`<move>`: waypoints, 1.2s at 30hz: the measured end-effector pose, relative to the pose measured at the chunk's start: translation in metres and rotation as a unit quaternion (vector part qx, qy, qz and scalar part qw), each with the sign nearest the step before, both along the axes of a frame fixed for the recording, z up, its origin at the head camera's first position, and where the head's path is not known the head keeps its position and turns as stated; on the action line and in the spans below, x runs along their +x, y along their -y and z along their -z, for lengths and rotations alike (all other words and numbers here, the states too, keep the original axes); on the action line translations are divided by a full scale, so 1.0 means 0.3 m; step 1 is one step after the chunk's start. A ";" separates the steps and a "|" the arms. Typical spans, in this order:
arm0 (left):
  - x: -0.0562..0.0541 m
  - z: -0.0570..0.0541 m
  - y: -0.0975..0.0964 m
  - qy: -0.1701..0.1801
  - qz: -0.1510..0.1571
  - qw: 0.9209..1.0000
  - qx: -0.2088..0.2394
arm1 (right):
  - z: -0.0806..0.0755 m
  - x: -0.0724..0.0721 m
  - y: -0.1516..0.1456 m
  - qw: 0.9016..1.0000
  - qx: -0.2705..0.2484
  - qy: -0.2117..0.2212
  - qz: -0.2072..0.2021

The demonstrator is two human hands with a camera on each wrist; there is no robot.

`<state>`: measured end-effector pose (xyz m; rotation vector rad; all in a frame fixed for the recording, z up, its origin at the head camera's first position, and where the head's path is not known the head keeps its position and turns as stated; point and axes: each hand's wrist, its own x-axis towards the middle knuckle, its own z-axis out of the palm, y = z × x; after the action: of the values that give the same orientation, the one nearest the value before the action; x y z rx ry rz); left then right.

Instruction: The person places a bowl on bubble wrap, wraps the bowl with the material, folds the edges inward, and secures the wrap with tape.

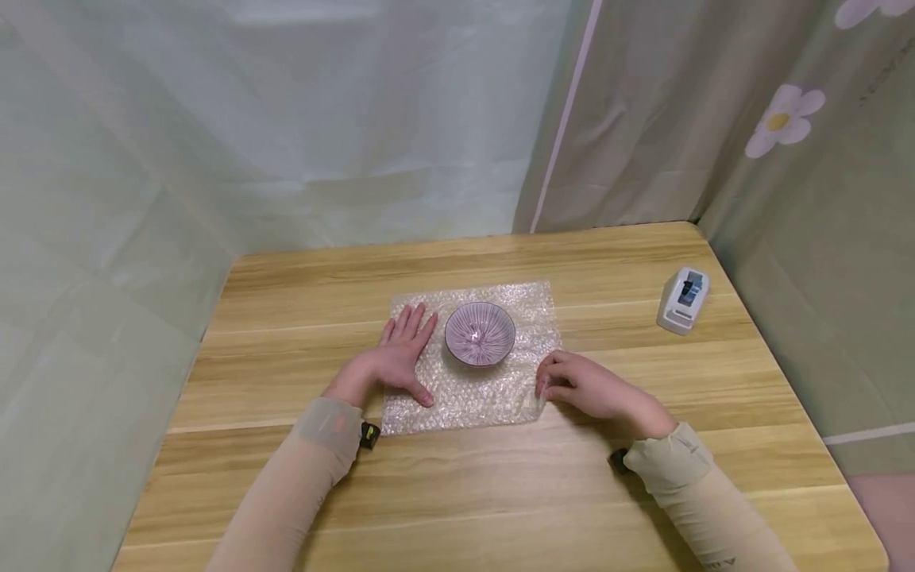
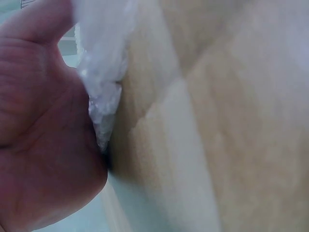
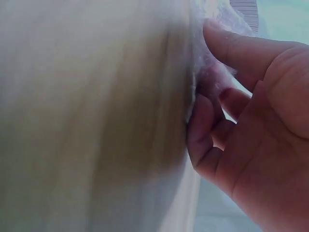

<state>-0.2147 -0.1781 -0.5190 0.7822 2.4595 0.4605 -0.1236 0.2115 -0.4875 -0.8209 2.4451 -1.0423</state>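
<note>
A purple bowl with fine radiating lines sits on a sheet of clear bubble wrap on the wooden table. My left hand lies on the wrap's left side with fingers spread; in the left wrist view the palm is beside the wrap's edge. At the lower right corner, my right hand pinches the wrap. The right wrist view shows the thumb on the film and the other fingers curled at its edge. Neither hand touches the bowl.
A white and grey tape dispenser-like object stands at the right of the wooden table. Pale curtains hang behind the table and along its sides, with a flower print at right.
</note>
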 end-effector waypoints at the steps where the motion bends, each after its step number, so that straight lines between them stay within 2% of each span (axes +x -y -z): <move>1: -0.001 0.000 0.000 0.000 -0.001 1.000 0.000 | -0.002 -0.001 -0.004 1.000 -0.003 0.001 0.000; 8: -0.004 -0.004 -0.003 0.008 -0.004 1.000 0.002 | -0.040 -0.007 -0.019 1.000 -0.004 -0.007 0.009; 17: -0.006 -0.002 0.000 0.006 -0.003 1.000 -0.001 | -0.109 -0.032 0.004 0.997 -0.033 -0.061 0.046; 25: 0.003 -0.008 -0.004 0.011 -0.003 1.000 0.009 | -0.127 -0.069 0.037 0.989 -0.075 -0.114 0.057; 36: 0.005 -0.016 -0.005 0.011 -0.005 1.000 0.007 | -0.139 -0.101 0.085 0.981 -0.097 -0.139 0.089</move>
<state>-0.2132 -0.1765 -0.5143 0.7673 2.4429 0.4882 -0.1540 0.1859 -0.4458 -0.8724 2.7227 -1.3295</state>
